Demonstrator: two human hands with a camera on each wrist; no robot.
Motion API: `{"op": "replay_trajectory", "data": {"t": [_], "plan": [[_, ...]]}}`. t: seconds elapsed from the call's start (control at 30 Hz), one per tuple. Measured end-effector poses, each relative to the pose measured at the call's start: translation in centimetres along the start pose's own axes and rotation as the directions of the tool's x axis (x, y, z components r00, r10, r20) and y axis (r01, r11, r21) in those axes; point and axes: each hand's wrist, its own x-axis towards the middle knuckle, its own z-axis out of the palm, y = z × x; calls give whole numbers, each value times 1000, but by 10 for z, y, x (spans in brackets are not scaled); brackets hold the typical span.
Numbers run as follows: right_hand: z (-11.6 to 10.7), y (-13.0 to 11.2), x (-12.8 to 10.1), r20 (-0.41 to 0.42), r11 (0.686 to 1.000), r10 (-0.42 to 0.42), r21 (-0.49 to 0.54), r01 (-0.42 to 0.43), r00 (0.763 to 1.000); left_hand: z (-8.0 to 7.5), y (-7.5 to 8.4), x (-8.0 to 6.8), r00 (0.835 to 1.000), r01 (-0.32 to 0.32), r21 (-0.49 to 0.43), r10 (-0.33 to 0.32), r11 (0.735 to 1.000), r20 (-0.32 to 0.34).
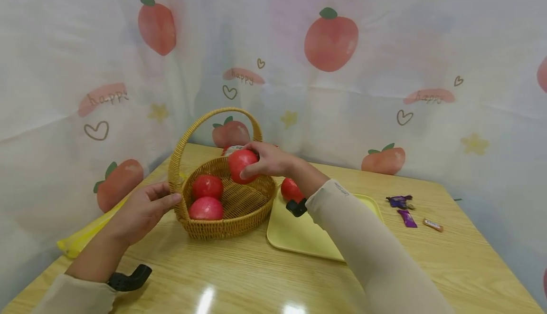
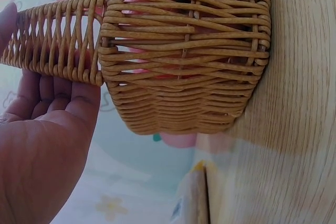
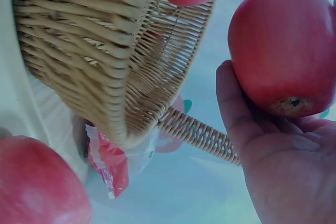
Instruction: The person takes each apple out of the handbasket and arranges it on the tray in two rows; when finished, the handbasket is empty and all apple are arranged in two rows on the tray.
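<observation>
A wicker basket [image 1: 231, 226] with a tall arched handle [image 1: 181, 155] stands on the table. My left hand [image 1: 147, 209] grips the handle near its base, with the thumb on one side and the fingers behind it, as the left wrist view [image 2: 50, 145] also shows. Above the basket's right part, my right hand [image 1: 269, 159] holds a red apple [image 1: 240, 164] between thumb and fingers. In the right wrist view that apple [image 3: 283, 51] rests against the palm side of the hand. Two more apples, one [image 1: 207, 187] behind the other [image 1: 206, 208], lie in the basket's left side.
Right of the basket lies a yellow tray [image 1: 299, 238], bearing another apple [image 1: 290, 190] partly behind my right arm. Several wrapped sweets [image 1: 407, 218] lie farther right. A red and clear packet [image 3: 110, 161] is behind the basket. Something yellow and flat [image 1: 81, 238] runs along the left edge.
</observation>
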Motion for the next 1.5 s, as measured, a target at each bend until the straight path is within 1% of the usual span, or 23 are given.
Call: {"op": "replay_trajectory", "data": {"t": [0.17, 0.37, 0.53, 0.7, 0.83, 0.97, 1.2, 1.3, 1.5], "plan": [[2, 3, -11, -38, 1000, -16, 24, 17, 999, -2, 0, -1, 1000, 6, -2, -6, 1000, 0], [-2, 10, -22, -70, 994, -20, 110, 28, 997, -5, -1, 0, 1000, -2, -5, 2, 1000, 2], [-7, 18, -31, -86, 985, -46, 161, 59, 995, -5, -2, 1, 1000, 5, -5, -5, 1000, 2], [-9, 25, -37, -91, 985, -48, 160, 62, 995, -5, 0, 1, 1000, 10, -3, -10, 1000, 4], [-10, 27, -44, -117, 989, -39, 136, 55, 992, -5, 0, 1, 1000, 4, -8, -4, 1000, 10], [-9, 29, -51, -136, 988, -23, 145, 43, 990, -5, 0, 2, 1000, 1, -18, -1, 1000, 15], [-11, 34, -63, -132, 982, -53, 174, 76, 990, -4, 0, 2, 1000, -14, -34, 14, 999, 11], [-12, 38, -69, -135, 979, -39, 192, 65, 990, -4, -1, 2, 1000, -13, -45, 14, 999, 10], [-13, 51, -82, -139, 973, 16, 232, 17, 990, -4, -1, 2, 1000, 9, -37, -9, 999, 0]]}}
